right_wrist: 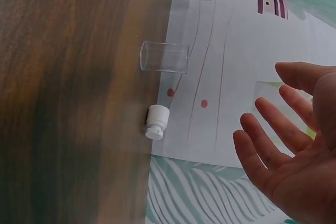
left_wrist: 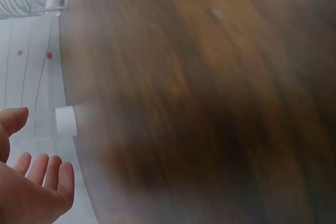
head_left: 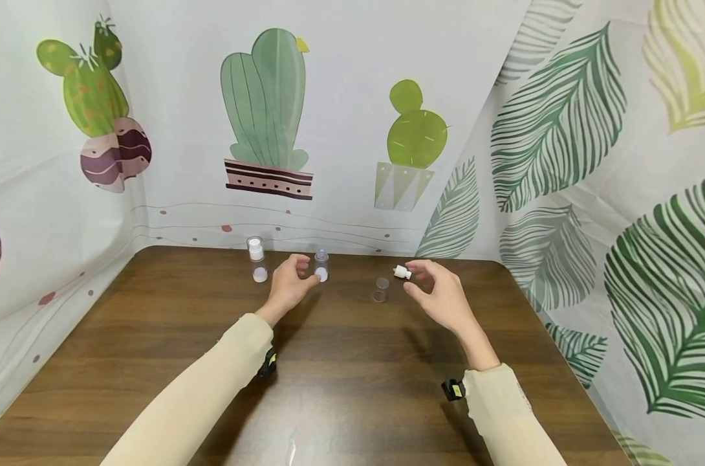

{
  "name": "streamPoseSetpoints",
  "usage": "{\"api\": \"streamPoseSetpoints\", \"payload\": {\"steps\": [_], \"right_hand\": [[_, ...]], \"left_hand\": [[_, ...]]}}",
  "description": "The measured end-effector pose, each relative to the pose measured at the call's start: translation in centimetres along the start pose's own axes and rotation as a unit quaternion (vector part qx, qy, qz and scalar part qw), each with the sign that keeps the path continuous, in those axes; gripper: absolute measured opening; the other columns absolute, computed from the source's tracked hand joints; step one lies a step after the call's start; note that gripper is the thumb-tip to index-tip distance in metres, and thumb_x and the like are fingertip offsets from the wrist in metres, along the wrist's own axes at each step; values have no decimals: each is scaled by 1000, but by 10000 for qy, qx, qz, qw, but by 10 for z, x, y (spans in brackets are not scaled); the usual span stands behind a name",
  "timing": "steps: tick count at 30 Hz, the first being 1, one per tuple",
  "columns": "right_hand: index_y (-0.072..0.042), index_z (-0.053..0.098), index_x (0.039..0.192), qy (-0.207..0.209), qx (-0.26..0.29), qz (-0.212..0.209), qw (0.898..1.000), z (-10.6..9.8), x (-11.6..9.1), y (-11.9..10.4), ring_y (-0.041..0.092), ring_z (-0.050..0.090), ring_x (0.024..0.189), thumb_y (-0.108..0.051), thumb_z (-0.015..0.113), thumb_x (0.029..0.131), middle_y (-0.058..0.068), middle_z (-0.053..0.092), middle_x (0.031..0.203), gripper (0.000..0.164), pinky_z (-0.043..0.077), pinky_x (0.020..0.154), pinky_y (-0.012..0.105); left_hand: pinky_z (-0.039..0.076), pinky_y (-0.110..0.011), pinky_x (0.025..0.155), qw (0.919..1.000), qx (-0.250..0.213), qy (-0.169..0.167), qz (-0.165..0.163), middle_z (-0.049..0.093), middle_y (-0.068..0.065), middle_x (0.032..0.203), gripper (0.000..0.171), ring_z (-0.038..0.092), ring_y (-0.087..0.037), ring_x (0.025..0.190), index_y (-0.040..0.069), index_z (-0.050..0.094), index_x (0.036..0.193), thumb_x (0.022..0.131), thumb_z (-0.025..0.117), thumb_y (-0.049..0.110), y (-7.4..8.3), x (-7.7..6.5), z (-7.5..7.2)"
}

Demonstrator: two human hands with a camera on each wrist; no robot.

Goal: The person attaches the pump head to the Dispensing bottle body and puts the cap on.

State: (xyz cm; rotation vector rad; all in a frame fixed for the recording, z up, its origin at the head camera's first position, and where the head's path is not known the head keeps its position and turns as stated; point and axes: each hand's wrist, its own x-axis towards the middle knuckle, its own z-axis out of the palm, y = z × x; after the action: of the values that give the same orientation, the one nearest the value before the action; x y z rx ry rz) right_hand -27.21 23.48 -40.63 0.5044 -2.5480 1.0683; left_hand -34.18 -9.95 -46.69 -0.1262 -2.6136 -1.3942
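Observation:
My left hand is held with thumb and fingers apart beside a small clear bottle with a white base, which stands upright without its pump. Whether the fingertips touch it I cannot tell. In the left wrist view the bottle's white base shows close to the fingers. My right hand, fingers spread and slightly bent, hovers by a white pump head lying on its side. The right wrist view shows a gap between this hand and the pump head. A clear cylindrical cap stands between the hands.
A second clear bottle with a white pump top and cap on it stands at the back left of the brown wooden table. Behind the table's back edge hangs a printed cloth with cacti and leaves.

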Motion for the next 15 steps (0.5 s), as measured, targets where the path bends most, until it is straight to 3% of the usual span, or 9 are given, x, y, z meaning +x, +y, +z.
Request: {"api": "streamPoseSetpoints", "payload": {"steps": [6,15], "right_hand": [[-6,69,132,-22,22,134,9999,-2,-3,2,39,71,111,-9,80,94,15,73,124,40,57,96,53],[-9,70,131,-7,12,218,9998,-5,-4,4,37,72,112,-9,80,94,13,74,124,38,57,91,54]], "left_hand": [[50,-48,103,10000,-10,-2,-57,68,-20,134,53,67,-35,118,2,61,136,90,82,19,1,8,17],[47,-49,106,9998,-56,4,-209,70,-21,130,47,65,-36,118,1,62,132,91,80,16,4,17,24]]}}
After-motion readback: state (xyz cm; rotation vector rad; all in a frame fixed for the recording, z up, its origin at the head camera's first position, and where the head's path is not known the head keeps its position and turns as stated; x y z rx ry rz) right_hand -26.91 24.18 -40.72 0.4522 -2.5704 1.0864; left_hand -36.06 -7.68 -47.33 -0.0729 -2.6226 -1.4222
